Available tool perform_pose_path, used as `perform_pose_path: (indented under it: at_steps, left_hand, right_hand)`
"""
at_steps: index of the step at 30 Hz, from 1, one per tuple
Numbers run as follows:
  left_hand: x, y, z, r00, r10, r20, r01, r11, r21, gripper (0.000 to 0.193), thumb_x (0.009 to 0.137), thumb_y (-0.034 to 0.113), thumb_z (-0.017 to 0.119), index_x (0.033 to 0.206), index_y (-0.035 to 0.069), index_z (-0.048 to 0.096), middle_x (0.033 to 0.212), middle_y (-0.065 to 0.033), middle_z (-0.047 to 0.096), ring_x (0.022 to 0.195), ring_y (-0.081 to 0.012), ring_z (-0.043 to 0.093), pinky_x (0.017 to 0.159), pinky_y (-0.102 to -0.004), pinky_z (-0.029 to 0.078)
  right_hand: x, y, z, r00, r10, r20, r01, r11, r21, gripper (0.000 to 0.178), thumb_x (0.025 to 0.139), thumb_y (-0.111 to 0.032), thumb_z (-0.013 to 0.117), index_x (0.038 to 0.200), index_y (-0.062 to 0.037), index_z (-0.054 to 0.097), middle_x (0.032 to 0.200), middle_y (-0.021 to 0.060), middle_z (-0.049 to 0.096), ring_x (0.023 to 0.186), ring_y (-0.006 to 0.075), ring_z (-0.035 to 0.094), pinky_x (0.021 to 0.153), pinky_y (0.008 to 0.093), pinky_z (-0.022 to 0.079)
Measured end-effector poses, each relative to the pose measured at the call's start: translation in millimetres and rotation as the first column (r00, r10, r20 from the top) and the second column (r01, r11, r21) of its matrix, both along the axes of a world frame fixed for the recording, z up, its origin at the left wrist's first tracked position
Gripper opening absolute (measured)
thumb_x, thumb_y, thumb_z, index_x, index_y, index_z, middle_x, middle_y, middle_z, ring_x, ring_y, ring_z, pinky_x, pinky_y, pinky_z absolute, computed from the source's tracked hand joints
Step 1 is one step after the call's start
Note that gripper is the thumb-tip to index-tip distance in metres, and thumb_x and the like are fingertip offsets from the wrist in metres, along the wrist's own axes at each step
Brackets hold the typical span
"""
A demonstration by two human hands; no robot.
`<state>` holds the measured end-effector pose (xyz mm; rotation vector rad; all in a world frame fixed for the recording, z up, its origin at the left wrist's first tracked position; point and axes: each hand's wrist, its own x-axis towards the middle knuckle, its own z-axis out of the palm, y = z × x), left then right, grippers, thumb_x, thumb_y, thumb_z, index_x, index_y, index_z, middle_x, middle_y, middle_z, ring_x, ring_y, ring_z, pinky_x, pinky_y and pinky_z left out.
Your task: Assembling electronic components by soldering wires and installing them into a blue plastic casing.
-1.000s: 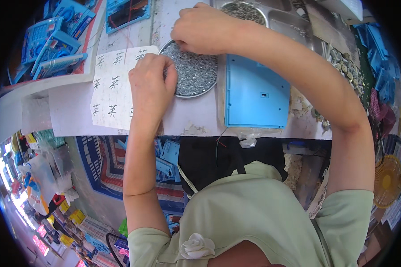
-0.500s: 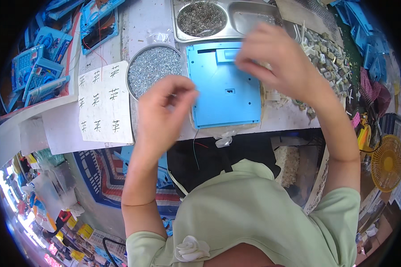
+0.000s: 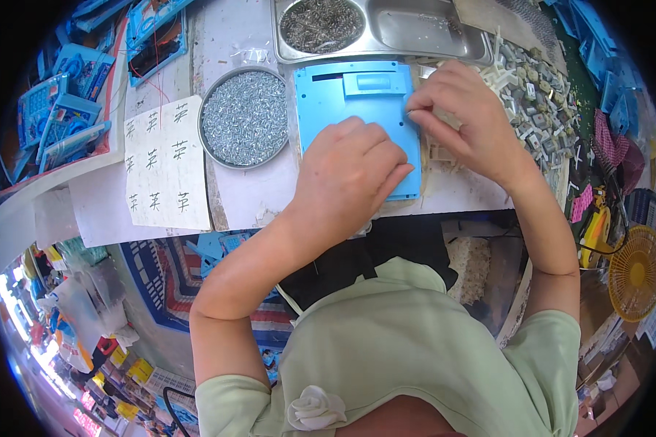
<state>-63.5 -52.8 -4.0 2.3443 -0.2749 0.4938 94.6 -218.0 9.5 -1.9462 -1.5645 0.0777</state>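
Blue plastic casing (image 3: 375,111) appears mid screw-placing: the right hand (image 3: 463,120) pinches a tiny dark piece (image 3: 410,111), the left hand (image 3: 350,171) curls, grip hidden; the next move calls for precise aim.

The left hand (image 3: 350,171) covers the lower left part of the blue panel (image 3: 335,109); its fingertips are tucked from view, so whether it grips anything cannot be told. Anything between the right hand's (image 3: 474,120) thumb and forefinger is too small to identify. The top edge cuts off the metal tray (image 3: 419,29) and a blue casing (image 3: 144,20). The left forearm (image 3: 259,266) hides part of the blue crate (image 3: 142,273) below the surface (image 3: 240,193).
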Motion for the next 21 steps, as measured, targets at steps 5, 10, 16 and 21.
perform_pose_path:
  at_steps: [5, 10, 16, 21]
  left_hand:
    - [3, -2, -5, 1.0, -0.006, -0.011, 0.007, 0.996, 0.086, 0.016, 0.078, 0.011, 0.079, 0.082, 0.01, 0.064, 0.077, -0.0045, 0.056, 0.073, -0.026, 0.055, 0.067, -0.039, 0.041]
    - [1, -3, -7, 1.0, 0.007, -0.007, -0.007, 0.996, 0.086, 0.017, 0.079, 0.013, 0.079, 0.081, 0.01, 0.063, 0.076, -0.0044, 0.056, 0.074, -0.026, 0.055, 0.068, -0.0394, 0.04]
    - [5, -2, -4, 0.999, 0.011, -0.044, -0.007, 0.996, 0.086, 0.018, 0.08, 0.015, 0.08, 0.081, 0.01, 0.063, 0.077, -0.0045, 0.056, 0.074, -0.026, 0.057, 0.068, -0.0393, 0.04]
    - [5, -2, -3, 0.999, 0.022, -0.046, -0.017, 0.994, 0.104, 0.02, 0.079, 0.017, 0.081, 0.082, 0.01, 0.063, 0.077, -0.0047, 0.057, 0.074, -0.0259, 0.058, 0.067, -0.0393, 0.04]
  right_hand:
    - [-3, -5, 0, 1.0, -0.03, -0.002, 0.03, 0.999, 0.009, 0.009, 0.084, -0.013, 0.073, 0.089, -0.0073, 0.067, 0.087, 0.0063, 0.064, 0.088, 0.0293, 0.059, 0.085, 0.04, 0.047]
    - [-7, -9, 0, 0.999, -0.037, -0.032, 0.037, 0.999, 0.019, 0.009, 0.083, -0.012, 0.074, 0.087, -0.0063, 0.068, 0.086, 0.0067, 0.064, 0.087, 0.0293, 0.059, 0.083, 0.0402, 0.047]
    - [-7, -11, 3, 0.998, -0.041, -0.048, 0.043, 0.999, 0.033, 0.009, 0.082, -0.011, 0.074, 0.087, -0.0053, 0.068, 0.085, 0.0074, 0.065, 0.086, 0.0296, 0.059, 0.081, 0.0404, 0.048]
    - [-6, -16, 5, 0.997, -0.051, -0.059, 0.054, 0.997, 0.062, 0.01, 0.082, -0.009, 0.075, 0.088, -0.0039, 0.069, 0.085, 0.0082, 0.065, 0.085, 0.0298, 0.06, 0.08, 0.0402, 0.048]
